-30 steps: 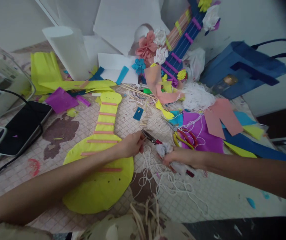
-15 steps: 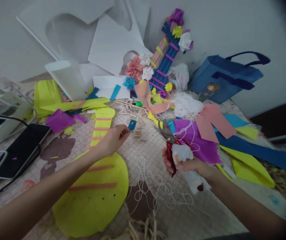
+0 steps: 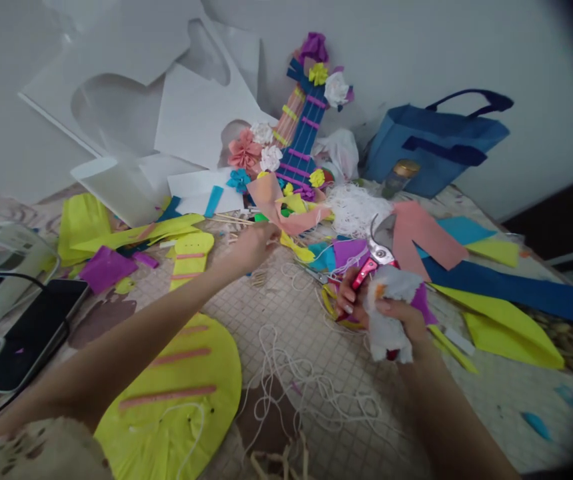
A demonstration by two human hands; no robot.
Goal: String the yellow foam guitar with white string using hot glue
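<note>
My right hand grips pruning shears with red handles, one partly wrapped in white material. The shears' blades are apart and point away from me. My left hand is closed with its fingertips together, near thin wooden sticks and a pink paper strip; anything between the fingertips is hidden. Below my left forearm lies a yellow guitar-shaped cutout with pink strips across it. Loose white string is tangled to its right. Scissors with yellow handles lie beside my right hand.
A decorated blue paper guitar leans at the back wall near white boards. At right are a blue bag, a jar and coloured paper. A phone and cables lie at left.
My left hand has moved forward and right, away from the small blue piece toward the sticks. My right hand has shifted right with the pruning shears, uncovering the scissors. The view has tilted slightly.
</note>
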